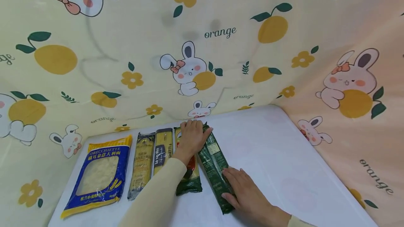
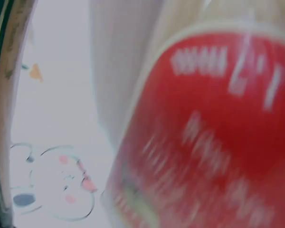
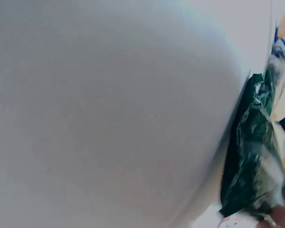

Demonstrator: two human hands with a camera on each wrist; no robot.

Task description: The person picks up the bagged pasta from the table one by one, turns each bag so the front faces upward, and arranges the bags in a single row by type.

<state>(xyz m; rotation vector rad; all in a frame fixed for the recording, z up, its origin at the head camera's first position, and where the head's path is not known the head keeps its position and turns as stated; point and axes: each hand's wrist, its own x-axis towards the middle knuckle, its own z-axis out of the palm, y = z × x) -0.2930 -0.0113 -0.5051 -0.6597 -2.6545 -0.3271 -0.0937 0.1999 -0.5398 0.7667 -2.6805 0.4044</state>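
A long dark green pasta pack [image 1: 215, 162] lies slanted on the white table, its far end tipped left. Across that far end, my left hand [image 1: 190, 137] grips it with the thumb on its right side. My right hand [image 1: 247, 192] holds the near part by its right edge, fingers and thumb apart along it. Under my left forearm, partly hidden, is a green pasta pack with a red label [image 1: 191, 171]; this label [image 2: 204, 142] fills much of the left wrist view, blurred. In the right wrist view the green pack's end [image 3: 249, 156] shows beside my fingertips.
Left of these lie a spaghetti pack [image 1: 163, 144], a clear yellowish pasta pack [image 1: 143, 160] and a wide blue and yellow orecchiette bag [image 1: 99, 171], in a row. The white table [image 1: 271, 143] stretches to the right. A rabbit-and-orange printed cloth [image 1: 142, 38] hangs behind and at the right.
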